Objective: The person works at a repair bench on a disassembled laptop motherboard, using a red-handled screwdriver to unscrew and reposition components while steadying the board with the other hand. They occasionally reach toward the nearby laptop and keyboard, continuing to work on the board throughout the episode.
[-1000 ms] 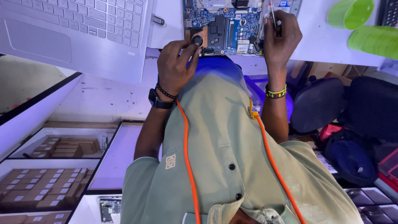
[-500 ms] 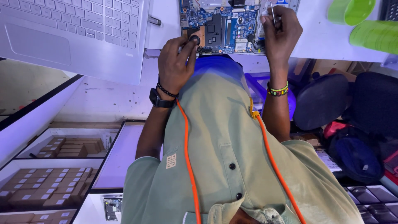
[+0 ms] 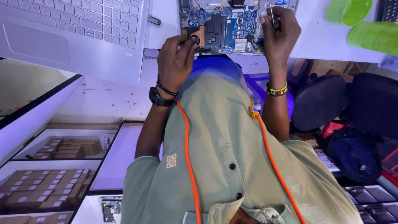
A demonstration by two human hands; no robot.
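- Pinching a small black round part (image 3: 194, 40), the left hand (image 3: 176, 60) hovered over the blue circuit board (image 3: 224, 25).
- Right hand (image 3: 280, 35) fingers gripped a thin metal tool (image 3: 271, 11).

Laptop (image 3: 74, 33) left of circuit board (image 3: 224, 25)

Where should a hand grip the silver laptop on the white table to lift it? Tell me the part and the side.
Grip the silver laptop by its front edge below the touchpad, coming from the near side. That corner juts past the white table edge, so fingers can slip underneath, and the palm rest is flat and bare. The left hand is nearest; the right hand holds a thin tool.
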